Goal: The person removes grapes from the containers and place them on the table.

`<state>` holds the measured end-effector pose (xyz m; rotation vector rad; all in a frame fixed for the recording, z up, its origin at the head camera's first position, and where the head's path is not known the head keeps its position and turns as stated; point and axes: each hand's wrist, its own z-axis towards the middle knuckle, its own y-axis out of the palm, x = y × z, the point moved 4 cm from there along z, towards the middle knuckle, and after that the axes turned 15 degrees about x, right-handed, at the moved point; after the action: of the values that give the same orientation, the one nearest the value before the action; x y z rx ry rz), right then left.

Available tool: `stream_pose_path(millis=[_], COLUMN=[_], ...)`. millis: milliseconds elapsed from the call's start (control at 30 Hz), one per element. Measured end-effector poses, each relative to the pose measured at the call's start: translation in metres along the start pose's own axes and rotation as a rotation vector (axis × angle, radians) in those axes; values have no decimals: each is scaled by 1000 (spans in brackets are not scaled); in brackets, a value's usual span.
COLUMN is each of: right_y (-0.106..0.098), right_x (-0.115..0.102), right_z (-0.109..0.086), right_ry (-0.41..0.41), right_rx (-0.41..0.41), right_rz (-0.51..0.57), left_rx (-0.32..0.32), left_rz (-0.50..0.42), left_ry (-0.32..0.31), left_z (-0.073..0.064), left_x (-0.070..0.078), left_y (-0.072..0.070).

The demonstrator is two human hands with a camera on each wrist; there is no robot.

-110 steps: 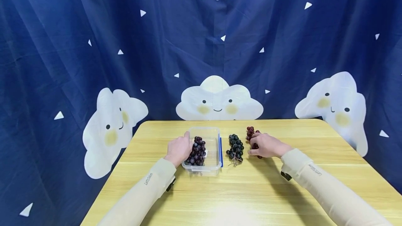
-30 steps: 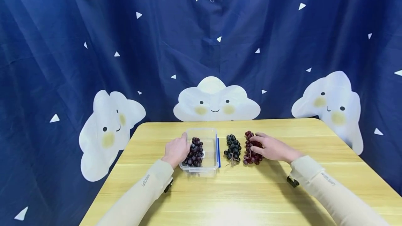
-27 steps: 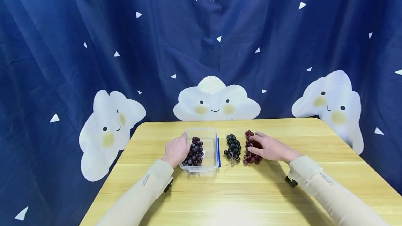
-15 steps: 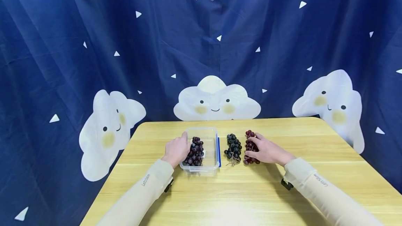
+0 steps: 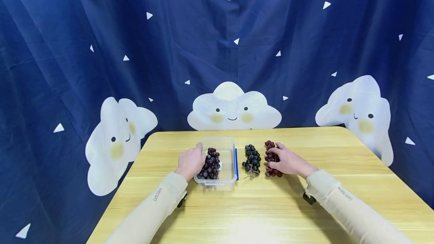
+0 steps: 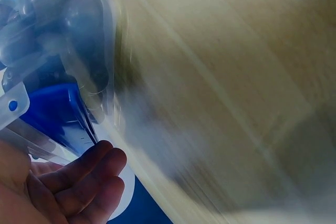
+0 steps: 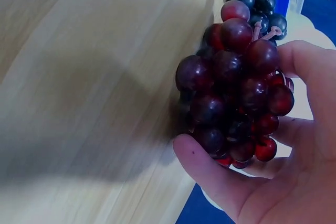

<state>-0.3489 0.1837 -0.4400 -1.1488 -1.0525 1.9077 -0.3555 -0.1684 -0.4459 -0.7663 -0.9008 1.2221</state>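
My left hand holds the left wall of a clear plastic container. In the left wrist view its fingers curl beside the container's blue latch flap. A bunch of dark purple grapes lies inside, along the container's left half. My right hand grips a bunch of red grapes from its right side. The right wrist view shows thumb and fingers round the red grapes. Between the red bunch and the container lies a bunch of black grapes, stem toward me.
A blue latch flap hangs on the container's right side, close to the black grapes. All stand on a light wooden table. Behind its far edge hangs a dark blue curtain with white clouds and triangles.
My right hand, loosely spread over the red grapes a second ago, has closed round them. The bunch has shifted slightly right in the last half second. My left hand stays at the container.
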Motion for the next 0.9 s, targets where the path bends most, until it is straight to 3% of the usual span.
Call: stream_pose_path(millis=[267, 567, 900], right_y=[-6, -8, -10], right_x=[-4, 3, 16], right_z=[0, 7, 25], right_ry=[-8, 41, -8], right_rx=[-9, -44, -43], right_rz=[-5, -26, -11], left_rx=[44, 35, 29], left_rz=[1, 3, 2], left_ry=[33, 31, 27], left_z=[0, -1, -1], left_x=[-1, -1, 0], left_y=[0, 1, 1])
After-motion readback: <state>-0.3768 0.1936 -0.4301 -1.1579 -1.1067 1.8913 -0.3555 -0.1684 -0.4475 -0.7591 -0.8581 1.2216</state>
